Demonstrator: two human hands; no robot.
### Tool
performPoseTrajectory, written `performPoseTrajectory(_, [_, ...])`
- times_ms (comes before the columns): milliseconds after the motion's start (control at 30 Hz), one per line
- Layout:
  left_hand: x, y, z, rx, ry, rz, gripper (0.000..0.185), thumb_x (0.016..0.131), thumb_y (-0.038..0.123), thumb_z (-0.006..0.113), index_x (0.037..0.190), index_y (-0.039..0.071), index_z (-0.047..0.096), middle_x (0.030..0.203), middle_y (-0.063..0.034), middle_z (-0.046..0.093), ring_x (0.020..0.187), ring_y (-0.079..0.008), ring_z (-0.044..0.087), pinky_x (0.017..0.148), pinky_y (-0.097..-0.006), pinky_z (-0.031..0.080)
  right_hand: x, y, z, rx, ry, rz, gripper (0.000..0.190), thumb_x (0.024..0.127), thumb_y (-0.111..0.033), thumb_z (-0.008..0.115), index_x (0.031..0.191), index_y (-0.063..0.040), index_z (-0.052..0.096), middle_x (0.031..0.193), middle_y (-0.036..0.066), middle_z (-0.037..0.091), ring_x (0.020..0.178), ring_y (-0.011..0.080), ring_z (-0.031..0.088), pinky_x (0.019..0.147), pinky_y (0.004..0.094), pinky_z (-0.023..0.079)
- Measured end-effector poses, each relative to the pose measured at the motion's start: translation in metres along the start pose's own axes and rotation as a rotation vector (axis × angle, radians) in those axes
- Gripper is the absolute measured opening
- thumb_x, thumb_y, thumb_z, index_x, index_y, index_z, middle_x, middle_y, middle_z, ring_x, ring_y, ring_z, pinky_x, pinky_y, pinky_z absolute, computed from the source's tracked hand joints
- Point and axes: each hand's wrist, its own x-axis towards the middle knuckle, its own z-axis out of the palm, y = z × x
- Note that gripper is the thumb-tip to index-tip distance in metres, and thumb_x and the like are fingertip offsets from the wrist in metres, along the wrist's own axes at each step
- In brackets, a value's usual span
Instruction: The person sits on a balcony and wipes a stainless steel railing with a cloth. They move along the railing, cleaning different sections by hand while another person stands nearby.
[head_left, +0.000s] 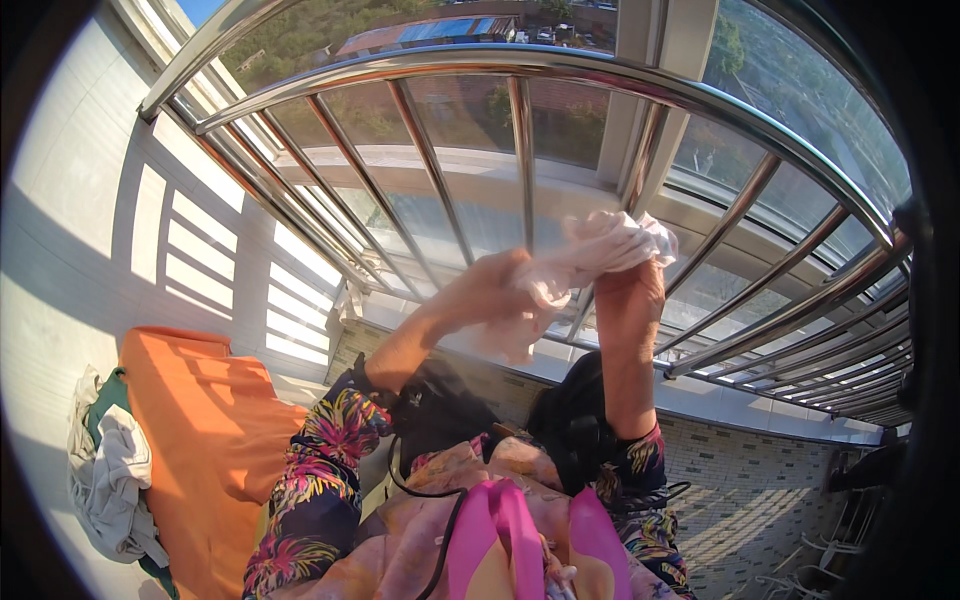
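A pale pinkish-white cloth (611, 241) is bunched between my two hands, in front of the upright bars of a polished metal railing (520, 127). My left hand (495, 281), blurred, grips its left end, and a loose part of the fabric hangs below. The other end is wrapped over the fingers of my right hand (631, 283), hiding most of them. Whether the cloth touches a bar, I cannot tell.
Behind the railing are window panes (465, 109). An orange cover (191, 450) lies at the lower left, beside crumpled grey and green fabric (116, 480). A white metal rack (825, 551) stands lower right. A black cord (450, 517) hangs over my front.
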Motion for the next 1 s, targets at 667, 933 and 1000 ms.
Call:
performPoseTrajectory(667, [0.001,0.008,0.005,0.154,0.246,0.378,0.052,0.081,0.011,0.078,0.124,-0.001,0.050,0.109,-0.0089,0.062,0.096,-0.0156,0.060,0.085,-0.0306,0.052,-0.022,0.019,0.030,-0.582,-0.195,-0.005,0.043,0.093,-0.019,0.076,0.128,0.001,0.061,0.115,0.010,0.070,0.107,0.0164,0.066,0.095,0.0329,0.052])
performPoseTrajectory(933, [-0.006,0.010,0.013,-0.173,0.079,0.225,0.052,0.085,0.002,0.069,0.133,0.001,0.051,0.120,-0.0093,0.063,0.111,-0.0162,0.060,0.098,-0.0302,0.048,-0.023,0.019,0.013,-0.541,-0.049,0.058,0.018,0.096,-0.006,0.064,0.113,-0.001,0.067,0.104,0.002,0.068,0.095,0.0080,0.061,0.081,0.0255,0.050])
performPoseTrajectory(1000, [-0.007,0.018,0.014,-0.088,0.141,0.167,0.051,0.087,0.003,0.065,0.136,0.001,0.052,0.123,-0.0096,0.064,0.113,-0.0157,0.060,0.099,-0.0293,0.048,-0.023,0.015,0.009,-0.444,0.045,0.083,0.018,0.095,-0.005,0.061,0.112,-0.001,0.066,0.101,0.003,0.069,0.091,0.0111,0.064,0.082,0.0273,0.052])
